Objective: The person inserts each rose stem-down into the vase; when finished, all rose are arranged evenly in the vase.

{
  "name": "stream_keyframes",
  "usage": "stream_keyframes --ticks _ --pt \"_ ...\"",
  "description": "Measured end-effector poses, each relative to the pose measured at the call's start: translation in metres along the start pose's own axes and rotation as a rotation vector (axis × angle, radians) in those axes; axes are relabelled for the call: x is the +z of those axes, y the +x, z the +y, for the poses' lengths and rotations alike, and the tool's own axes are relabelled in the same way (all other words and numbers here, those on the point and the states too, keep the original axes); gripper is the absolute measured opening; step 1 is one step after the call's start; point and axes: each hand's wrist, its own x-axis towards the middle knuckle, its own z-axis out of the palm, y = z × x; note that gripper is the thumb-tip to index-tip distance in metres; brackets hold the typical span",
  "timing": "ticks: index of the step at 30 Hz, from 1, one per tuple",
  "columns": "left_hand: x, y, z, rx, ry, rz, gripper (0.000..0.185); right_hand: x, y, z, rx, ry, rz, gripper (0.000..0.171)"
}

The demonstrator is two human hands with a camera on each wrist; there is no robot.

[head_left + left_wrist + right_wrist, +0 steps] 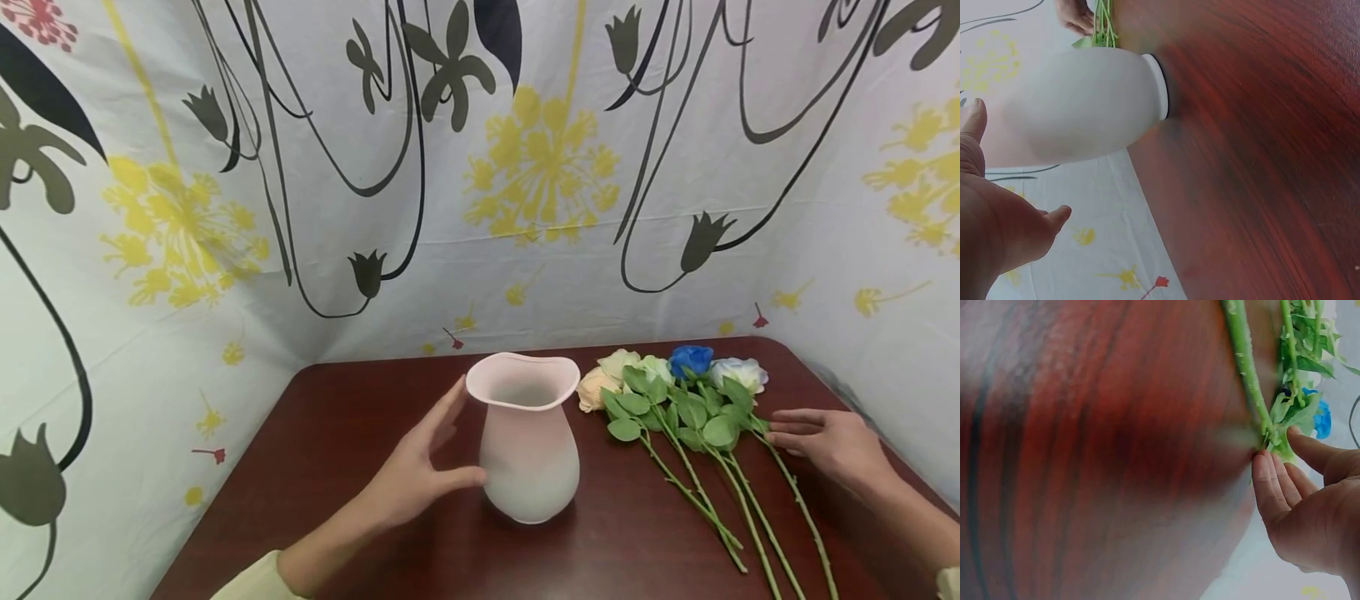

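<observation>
A pale pink-and-white vase (528, 462) with a wavy flared rim stands upright on the dark red-brown table. My left hand (416, 467) is at its left side, fingers and thumb spread, the thumb tip right at the vase wall. In the left wrist view the vase (1097, 103) shows past that hand (1010, 215). Several long-stemmed roses lie on the table to the right, among them a blue rose (691, 361). At the rightmost stem (798, 500), my right hand (836, 446) reaches in with nearly straight fingers. The right wrist view shows thumb and fingertips on either side of leafy green (1282, 447).
Cream and peach roses (596, 388) lie close behind the vase's right side, and a whitish rose (741, 375) lies at the right. Leafy stems point toward the front edge. A flower-printed cloth (450, 208) hangs behind the table (360, 417) and along both sides.
</observation>
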Motion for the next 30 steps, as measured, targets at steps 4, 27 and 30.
stream_keyframes --ticks 4,27,30 --pt "0.004 0.001 -0.002 0.035 -0.022 0.007 0.109 0.003 0.001 0.002 0.01 0.058 0.008 0.056" --pt "0.022 0.007 -0.003 0.006 -0.02 0.023 0.094 0.008 0.006 0.006 -0.051 -0.095 0.056 0.041" --pt "0.024 0.008 -0.004 0.008 -0.029 0.017 0.093 0.007 0.008 0.006 -0.028 -0.09 0.043 0.04"
